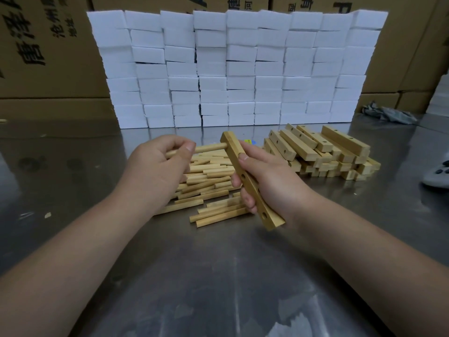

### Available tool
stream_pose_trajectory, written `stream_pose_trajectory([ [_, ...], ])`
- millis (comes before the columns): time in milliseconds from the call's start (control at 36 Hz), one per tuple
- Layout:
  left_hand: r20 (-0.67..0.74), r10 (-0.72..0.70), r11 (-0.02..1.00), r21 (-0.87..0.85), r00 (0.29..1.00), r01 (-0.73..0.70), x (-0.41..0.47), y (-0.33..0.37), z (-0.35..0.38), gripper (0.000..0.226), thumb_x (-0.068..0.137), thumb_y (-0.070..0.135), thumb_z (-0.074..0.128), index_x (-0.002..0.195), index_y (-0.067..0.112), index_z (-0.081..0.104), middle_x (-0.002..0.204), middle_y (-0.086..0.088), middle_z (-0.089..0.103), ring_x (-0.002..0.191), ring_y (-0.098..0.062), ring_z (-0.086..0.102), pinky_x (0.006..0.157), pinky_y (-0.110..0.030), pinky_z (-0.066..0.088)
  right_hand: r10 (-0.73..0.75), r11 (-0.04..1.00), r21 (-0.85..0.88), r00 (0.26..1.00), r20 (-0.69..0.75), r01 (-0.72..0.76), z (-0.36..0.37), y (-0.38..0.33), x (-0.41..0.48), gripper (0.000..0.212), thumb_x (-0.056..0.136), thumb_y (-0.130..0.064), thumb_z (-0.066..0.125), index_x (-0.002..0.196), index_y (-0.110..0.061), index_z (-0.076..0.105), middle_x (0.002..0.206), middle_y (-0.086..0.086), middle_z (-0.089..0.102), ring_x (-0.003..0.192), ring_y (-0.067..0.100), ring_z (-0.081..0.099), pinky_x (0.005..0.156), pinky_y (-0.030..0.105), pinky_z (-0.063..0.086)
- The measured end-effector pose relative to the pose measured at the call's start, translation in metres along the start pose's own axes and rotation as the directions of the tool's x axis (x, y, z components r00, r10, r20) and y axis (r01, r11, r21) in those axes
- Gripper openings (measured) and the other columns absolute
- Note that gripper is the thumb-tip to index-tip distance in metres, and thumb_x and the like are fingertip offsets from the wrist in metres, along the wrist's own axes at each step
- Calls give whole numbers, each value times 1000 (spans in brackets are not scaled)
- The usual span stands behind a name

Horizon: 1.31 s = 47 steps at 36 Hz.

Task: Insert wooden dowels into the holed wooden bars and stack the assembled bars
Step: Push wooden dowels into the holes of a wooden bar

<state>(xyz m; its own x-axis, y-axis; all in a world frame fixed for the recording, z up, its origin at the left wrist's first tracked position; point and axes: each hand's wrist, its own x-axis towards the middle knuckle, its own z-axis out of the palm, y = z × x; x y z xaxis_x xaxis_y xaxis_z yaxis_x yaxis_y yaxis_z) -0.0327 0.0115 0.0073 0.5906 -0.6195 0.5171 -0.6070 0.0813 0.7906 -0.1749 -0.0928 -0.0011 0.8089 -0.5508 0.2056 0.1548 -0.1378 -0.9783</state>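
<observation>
1. Steel table [218, 288] fills the lower frame, with open room out to both side edges.
2. Right hand [269, 181] grips a tilted bar [250, 188] at centre: pale wood, round holes along one face.
3. Left hand [158, 166] pinches a dowel [211, 148], its tip meeting the bar's upper end.
4. Loose dowels [209, 188] lie under both hands; a bar heap [323, 152] sits centre right.
5. White blocks [233, 69] wall off the far edge.

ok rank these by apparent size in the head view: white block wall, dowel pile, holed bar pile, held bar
1. white block wall
2. dowel pile and holed bar pile: about alike, not ranked
3. held bar, despite being nearest
</observation>
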Motion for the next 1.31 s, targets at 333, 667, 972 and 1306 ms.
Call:
stream_pose_trajectory([
  [333,70,-44,998,53,997,40,3,3,-4,27,92,22,51,67,24,59,42,13,50,45,0,52,54,-17,44,-2,998,-55,1000,-19,1,2,-4,-4,31,100,-21,37,113,-49,43,62,0,52,40,12,44,39,24,39],
  [667,57,252,922,290,966,-257,-4,1,-8,20,89,23,56,104,22,69,75,24,58,78,6,57,64,-9,40,30,996,84,999,31,-33,2,-3,-2,29,100,-21,37,97,-44,54,57,-1,53,38,12,41,37,21,35],
  [972,-26,-10,993,-115,1000,6,1,-2,2,7,91,29,52,90,35,55,64,11,63,54,-1,57,71,-27,52,16,998,61,995,-96,-10,1,-1,1,34,100,-26,37,132,-35,44,59,-4,57,39,11,44,38,21,37],
  [1306,40,-83,959,-270,996,90,-1,-4,5,23,94,15,47,77,18,61,59,7,64,47,-6,51,78,-45,53,58,996,69,995,-76,-53,1,2,1,32,101,-25,36,130,-28,49,61,-1,54,39,11,44,37,21,37],
])
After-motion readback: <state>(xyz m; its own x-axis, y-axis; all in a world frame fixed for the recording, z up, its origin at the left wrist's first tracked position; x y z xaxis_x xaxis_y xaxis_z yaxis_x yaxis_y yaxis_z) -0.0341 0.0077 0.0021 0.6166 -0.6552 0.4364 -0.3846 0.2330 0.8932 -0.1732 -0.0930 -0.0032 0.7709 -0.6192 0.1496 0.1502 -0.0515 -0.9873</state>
